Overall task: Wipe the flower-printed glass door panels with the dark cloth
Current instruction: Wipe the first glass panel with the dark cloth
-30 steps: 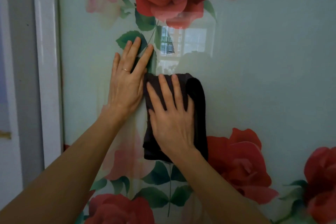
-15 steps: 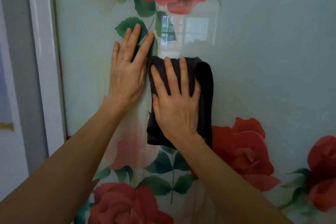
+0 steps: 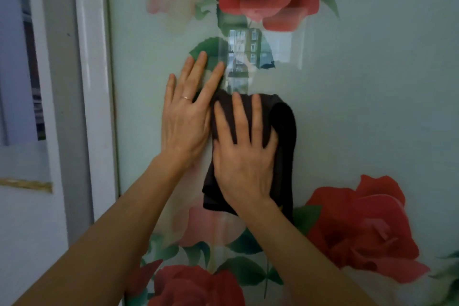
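The right hand lies flat with fingers spread, pressing the dark cloth against the glass door, between the red rose at the top and the one at lower right. The left hand, fingers straight and wearing a ring, rests flat on the glass just beside the cloth's left edge. A white frame runs down the left.

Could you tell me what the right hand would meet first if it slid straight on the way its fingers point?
Nothing solid, it seems: the right hand on the dark folded cloth faces bare flower-printed glass panel; the left hand alongside might get brushed.
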`<action>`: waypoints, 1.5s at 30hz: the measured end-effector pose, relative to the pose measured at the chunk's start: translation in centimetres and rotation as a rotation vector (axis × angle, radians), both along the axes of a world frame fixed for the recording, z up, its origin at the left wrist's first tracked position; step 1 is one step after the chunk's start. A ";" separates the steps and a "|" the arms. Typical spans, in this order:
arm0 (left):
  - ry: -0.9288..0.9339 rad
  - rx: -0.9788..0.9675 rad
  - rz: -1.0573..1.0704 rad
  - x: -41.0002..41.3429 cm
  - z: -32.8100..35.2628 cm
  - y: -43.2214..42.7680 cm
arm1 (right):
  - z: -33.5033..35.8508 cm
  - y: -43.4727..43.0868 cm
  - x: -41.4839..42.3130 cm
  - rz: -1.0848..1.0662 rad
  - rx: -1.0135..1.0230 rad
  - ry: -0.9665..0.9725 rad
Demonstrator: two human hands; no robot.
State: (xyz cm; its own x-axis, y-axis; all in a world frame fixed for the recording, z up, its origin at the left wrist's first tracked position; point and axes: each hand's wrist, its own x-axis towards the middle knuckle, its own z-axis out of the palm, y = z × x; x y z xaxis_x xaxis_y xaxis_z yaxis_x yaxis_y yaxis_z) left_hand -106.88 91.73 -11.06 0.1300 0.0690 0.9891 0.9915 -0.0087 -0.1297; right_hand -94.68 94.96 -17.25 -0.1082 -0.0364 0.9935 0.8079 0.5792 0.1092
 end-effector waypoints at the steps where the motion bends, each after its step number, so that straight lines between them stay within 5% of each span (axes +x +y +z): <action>1: -0.009 0.008 0.017 -0.6 -0.2 -0.3 | -0.1 0.0 -0.1 0.009 -0.001 -0.024; 5: -0.060 0.035 0.074 -3.0 -0.9 -1.3 | 0.3 0.6 1.5 0.040 -0.005 -0.056; 10: -0.097 0.091 0.090 -6.0 -1.4 -2.1 | 0.9 0.6 -0.1 -0.059 -0.019 0.140; 17: -0.085 0.064 0.046 -6.8 -1.5 -2.3 | 0.8 -1.4 -5.2 0.052 0.030 -0.118; 26: -0.080 0.046 0.088 -8.8 -3.1 -3.4 | 0.6 -1.0 -4.0 -0.010 0.001 0.084; 33: -0.064 0.125 0.185 -9.5 -3.5 -2.8 | -0.3 -1.9 -6.6 0.057 0.040 -0.105; 39: -0.082 0.113 0.240 -10.9 -4.3 -3.4 | -0.4 -2.2 -6.9 0.040 0.007 0.052; 45: -0.056 0.144 0.157 -11.3 -4.7 -3.5 | -2.6 -3.0 -9.8 0.120 0.073 -0.216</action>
State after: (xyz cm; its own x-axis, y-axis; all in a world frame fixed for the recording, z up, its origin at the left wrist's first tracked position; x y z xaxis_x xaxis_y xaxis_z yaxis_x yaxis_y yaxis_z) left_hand -118.21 88.26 -15.73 0.0737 -0.0589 0.9955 0.9848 0.1614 -0.0633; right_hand -104.52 91.91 -19.83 -0.3079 -0.1326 0.9421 0.6870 0.6541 0.3166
